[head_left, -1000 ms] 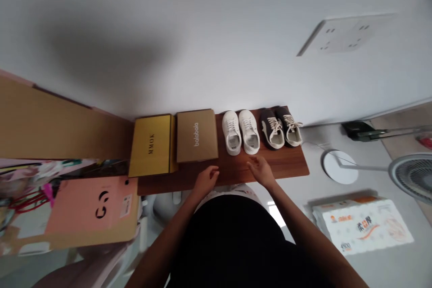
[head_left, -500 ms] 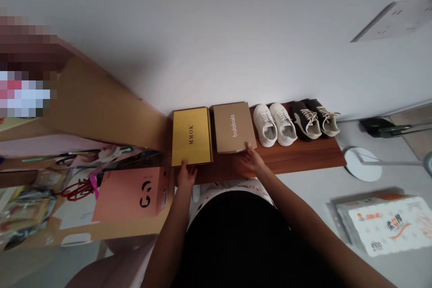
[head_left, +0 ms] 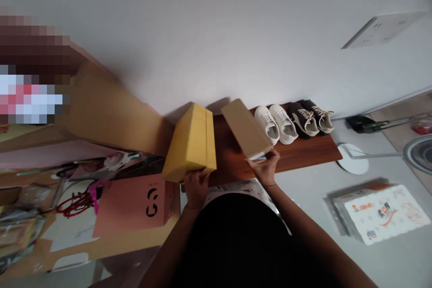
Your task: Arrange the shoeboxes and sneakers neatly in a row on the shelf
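My left hand [head_left: 196,185] grips the near end of a yellow shoebox [head_left: 189,141], which is tilted on its side above the left part of the dark wooden bench [head_left: 222,173]. At the near end of a brown shoebox [head_left: 246,128], my right hand [head_left: 266,166] holds on with thumb and fingers apart around its edge. That box is also tipped, with a narrow face turned up. White sneakers [head_left: 277,123] stand just right of it, and black sneakers [head_left: 311,118] sit beyond them.
A pink box [head_left: 131,202] lies on a cluttered shelf at left, beside a cardboard panel [head_left: 111,117]. White packaged tissue [head_left: 381,213] rests on the floor at right, near a round white base [head_left: 353,159] and a fan [head_left: 420,153]. A socket plate [head_left: 381,31] is on the wall.
Both shoeboxes, flat on the bench with their printed lids up before, are now tipped over in my hands. The gap between them has widened, and my grips have closed around their near ends.
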Demonstrator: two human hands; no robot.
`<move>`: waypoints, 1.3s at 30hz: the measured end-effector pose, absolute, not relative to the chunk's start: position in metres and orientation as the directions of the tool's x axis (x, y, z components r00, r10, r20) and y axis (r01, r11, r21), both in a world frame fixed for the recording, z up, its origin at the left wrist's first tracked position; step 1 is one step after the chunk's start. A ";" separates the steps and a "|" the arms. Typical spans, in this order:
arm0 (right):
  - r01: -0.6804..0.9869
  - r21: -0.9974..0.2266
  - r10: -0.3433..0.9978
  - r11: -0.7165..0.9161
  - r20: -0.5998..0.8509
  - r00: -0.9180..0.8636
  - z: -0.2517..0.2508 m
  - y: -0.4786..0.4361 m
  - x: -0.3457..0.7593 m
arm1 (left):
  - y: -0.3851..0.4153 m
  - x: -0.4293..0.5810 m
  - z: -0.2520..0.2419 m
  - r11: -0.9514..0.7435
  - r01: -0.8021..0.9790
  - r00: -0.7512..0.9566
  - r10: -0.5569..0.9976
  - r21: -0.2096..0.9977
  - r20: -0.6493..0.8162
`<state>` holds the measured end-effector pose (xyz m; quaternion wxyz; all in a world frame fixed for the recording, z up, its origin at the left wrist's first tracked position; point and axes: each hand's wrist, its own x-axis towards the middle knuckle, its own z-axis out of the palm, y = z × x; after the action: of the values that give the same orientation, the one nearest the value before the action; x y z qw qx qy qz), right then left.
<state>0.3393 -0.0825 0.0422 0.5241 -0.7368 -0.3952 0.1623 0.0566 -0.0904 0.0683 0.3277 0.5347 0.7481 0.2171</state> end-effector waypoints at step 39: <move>0.867 -0.238 0.794 -0.438 -0.555 0.248 0.038 0.053 0.554 | 0.058 0.466 0.050 0.028 0.936 0.158 0.856 0.350 -0.492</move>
<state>0.5542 0.0533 0.0382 -0.0587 -0.7879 -0.5270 0.3131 0.4656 0.0584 0.0502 0.3120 0.6941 0.6456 -0.0644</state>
